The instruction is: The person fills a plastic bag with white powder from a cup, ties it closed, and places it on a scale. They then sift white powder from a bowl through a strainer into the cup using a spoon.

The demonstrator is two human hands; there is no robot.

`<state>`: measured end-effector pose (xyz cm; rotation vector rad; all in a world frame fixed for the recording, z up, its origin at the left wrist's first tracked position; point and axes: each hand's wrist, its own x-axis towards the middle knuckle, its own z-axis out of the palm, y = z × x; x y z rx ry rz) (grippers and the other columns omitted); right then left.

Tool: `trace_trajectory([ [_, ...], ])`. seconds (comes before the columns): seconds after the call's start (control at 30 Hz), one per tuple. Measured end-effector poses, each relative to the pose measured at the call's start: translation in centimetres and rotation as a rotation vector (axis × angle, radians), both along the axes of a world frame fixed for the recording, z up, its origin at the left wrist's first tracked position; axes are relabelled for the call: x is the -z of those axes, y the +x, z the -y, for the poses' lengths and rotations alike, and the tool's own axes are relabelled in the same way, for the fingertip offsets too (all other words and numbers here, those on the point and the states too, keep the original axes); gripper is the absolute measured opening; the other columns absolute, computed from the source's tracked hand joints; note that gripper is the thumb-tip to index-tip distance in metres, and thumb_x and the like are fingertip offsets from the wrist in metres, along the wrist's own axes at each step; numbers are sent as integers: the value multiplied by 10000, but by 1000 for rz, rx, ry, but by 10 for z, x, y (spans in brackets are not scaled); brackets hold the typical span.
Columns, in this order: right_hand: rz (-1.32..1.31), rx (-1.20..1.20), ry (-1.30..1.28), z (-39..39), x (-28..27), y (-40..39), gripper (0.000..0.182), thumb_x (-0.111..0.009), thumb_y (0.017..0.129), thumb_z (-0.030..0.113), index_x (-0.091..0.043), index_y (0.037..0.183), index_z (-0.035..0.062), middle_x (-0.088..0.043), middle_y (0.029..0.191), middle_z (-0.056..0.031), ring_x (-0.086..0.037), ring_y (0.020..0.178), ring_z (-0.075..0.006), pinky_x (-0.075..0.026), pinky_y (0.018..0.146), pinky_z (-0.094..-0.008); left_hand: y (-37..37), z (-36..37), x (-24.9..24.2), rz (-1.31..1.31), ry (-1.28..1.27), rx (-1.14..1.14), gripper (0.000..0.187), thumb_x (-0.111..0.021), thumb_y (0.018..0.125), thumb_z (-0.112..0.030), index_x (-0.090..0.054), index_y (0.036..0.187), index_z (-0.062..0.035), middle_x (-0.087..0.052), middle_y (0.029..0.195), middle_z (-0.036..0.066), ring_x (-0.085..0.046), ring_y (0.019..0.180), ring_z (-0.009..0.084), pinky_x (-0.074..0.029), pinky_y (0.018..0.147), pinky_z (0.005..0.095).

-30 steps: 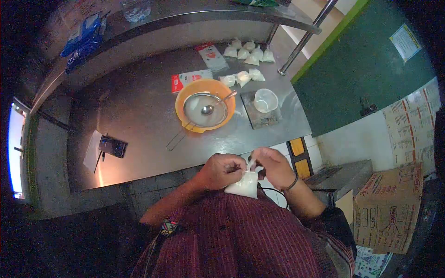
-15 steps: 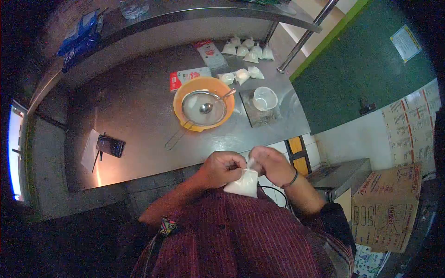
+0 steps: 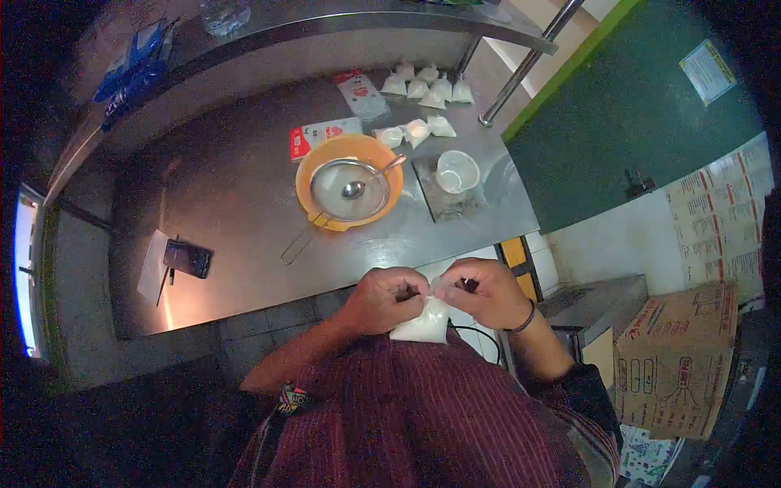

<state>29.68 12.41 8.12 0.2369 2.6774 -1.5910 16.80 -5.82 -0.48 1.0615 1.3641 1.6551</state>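
Note:
A small clear plastic bag of white powder (image 3: 420,323) hangs in front of my body, just off the table's near edge. My left hand (image 3: 389,299) pinches the bag's gathered neck from the left. From the right, my right hand (image 3: 480,293) pinches the twisted top of the same bag, its fingertips close to the left ones. Beyond the hands, an orange bowl (image 3: 306,206) carries a wire sieve (image 3: 327,218) with a metal spoon (image 3: 353,189) lying in it. To its right, a white plastic cup (image 3: 458,172) stands on a flat scale-like plate (image 3: 431,203).
Several filled, tied bags (image 3: 434,95) sit at the back right of the steel table (image 3: 220,195). Two red-and-white packets (image 3: 325,132) lie behind the bowl. A phone (image 3: 189,258) and paper (image 3: 153,268) are at left. Cardboard boxes (image 3: 675,358) stand low at right.
My right hand has turned and come in closer to the left at the bag's neck, its blur gone. The whole view has shifted slightly; the table things stay put.

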Motion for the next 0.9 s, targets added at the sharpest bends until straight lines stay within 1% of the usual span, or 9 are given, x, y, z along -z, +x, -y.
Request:
trace_trajectory([
  [0.17, -41, 21, 49, 1, 10, 3, 169, -705, 923, 197, -676, 885, 36, -662, 763, -72, -617, 688, -165, -504, 641, -321, 5, -3, -3, -39, -19, 37, 88, -696, 873, -35, -682, 959, -16, -673, 868, 12, -577, 755, 53, -485, 668, 250],
  [0.23, -65, 96, 10, 5, 13, 3, 193, -685, 942, 215, -639, 890, 35, -653, 770, -73, -611, 699, -164, -498, 633, -331, 5, -4, -3, -19, -32, 22, 93, -696, 876, -37, -683, 966, -16, -671, 863, 20, -576, 751, 56, -485, 670, 252],
  [0.37, 29, 16, -113, -5, 22, 9, 251, -682, 957, 255, -600, 868, 35, -634, 761, -68, -610, 705, -158, -488, 627, -346, 3, -5, -4, -30, 18, 66, 105, -692, 880, -39, -689, 982, -11, -677, 883, 26, -598, 790, 63, -499, 718, 253],
  [0.43, 91, -134, 26, 1, 3, 7, 299, -640, 991, 295, -584, 851, 37, -603, 746, -95, -617, 694, -218, -481, 633, -375, 2, -5, -8, -54, 31, 74, 108, -688, 881, -37, -689, 986, -10, -679, 899, 25, -603, 809, 64, -502, 735, 254],
  [0.57, -80, -179, 119, 4, 1, 3, 269, -590, 1022, 257, -591, 873, 34, -573, 714, -110, -578, 645, -220, -450, 611, -360, 7, -6, -2, 142, -18, 116, 102, -685, 910, -14, -666, 1010, -5, -676, 940, 32, -609, 858, 74, -502, 766, 260],
  [0.63, -21, -178, 158, 3, -1, 3, 352, -514, 1051, 339, -597, 891, 37, -605, 775, -172, -617, 720, -366, -487, 665, -418, 9, -8, 1, 224, 31, 127, 103, -690, 918, -6, -655, 1015, -4, -675, 950, 35, -608, 867, 76, -503, 771, 260],
  [0.7, -15, -164, 151, 5, -3, 2, 355, -509, 1051, 344, -603, 902, 36, -613, 784, -176, -623, 724, -364, -487, 664, -419, 10, -10, 0, 275, 168, 110, 115, -713, 922, -12, -636, 1006, -4, -667, 944, 28, -607, 866, 74, -511, 766, 258],
  [0.8, -31, -147, 164, 5, -4, 1, 361, -504, 1051, 349, -616, 908, 37, -621, 781, -178, -626, 713, -360, -486, 657, -422, 13, -11, -9, 155, 56, 60, 118, -719, 913, 0, -629, 989, -13, -658, 929, 19, -602, 858, 69, -505, 752, 244],
  [0.9, -20, -113, 156, 0, -1, 4, 360, -507, 1047, 342, -629, 894, 40, -619, 752, -170, -626, 690, -359, -486, 645, -427, 15, -16, -1, 201, 59, 69, 131, -734, 914, -56, -636, 996, -22, -658, 904, 13, -606, 833, 73, -507, 741, 256],
])
